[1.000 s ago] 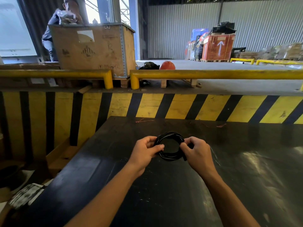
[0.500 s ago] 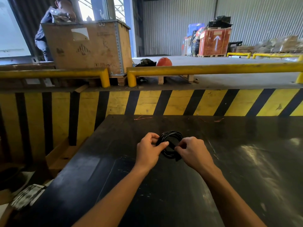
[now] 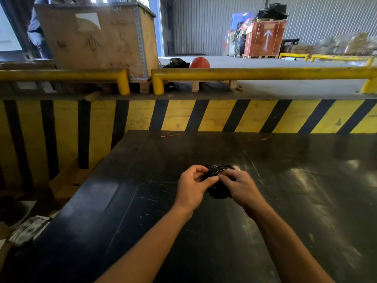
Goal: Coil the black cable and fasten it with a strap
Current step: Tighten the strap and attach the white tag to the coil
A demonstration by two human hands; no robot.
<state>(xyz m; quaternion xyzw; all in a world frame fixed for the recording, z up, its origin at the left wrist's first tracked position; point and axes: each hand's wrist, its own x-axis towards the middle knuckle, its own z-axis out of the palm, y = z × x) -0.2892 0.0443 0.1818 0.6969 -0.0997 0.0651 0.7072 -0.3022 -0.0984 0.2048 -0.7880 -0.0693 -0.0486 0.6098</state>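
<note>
**Coiled cable held in both hands above the black table**

At the far left a person (image 3: 37, 35) in dark clothing stands partly hidden behind a large wooden crate (image 3: 98, 37); a yellow guard rail (image 3: 255, 72) runs across in front of it, above a yellow-and-black striped barrier (image 3: 204, 115); an orange helmet (image 3: 199, 62) sits behind the rail, and a red crate (image 3: 264, 39) with a white arrow stands further back to the right.

On the near side lies the black table (image 3: 122, 211), its surface scuffed and glossy; the left hand (image 3: 192, 186) is curled closed on the left side of the black cable (image 3: 219, 180), thumb extended across to meet the opposite fingers; the cable is bunched into a tight coil, held just over the table's middle between the two hands; the right hand (image 3: 240, 188) is closed on the coil's right side, fingertips pinching at its centre beside the left thumb; whether a strap sits under those fingers cannot be told.
</note>
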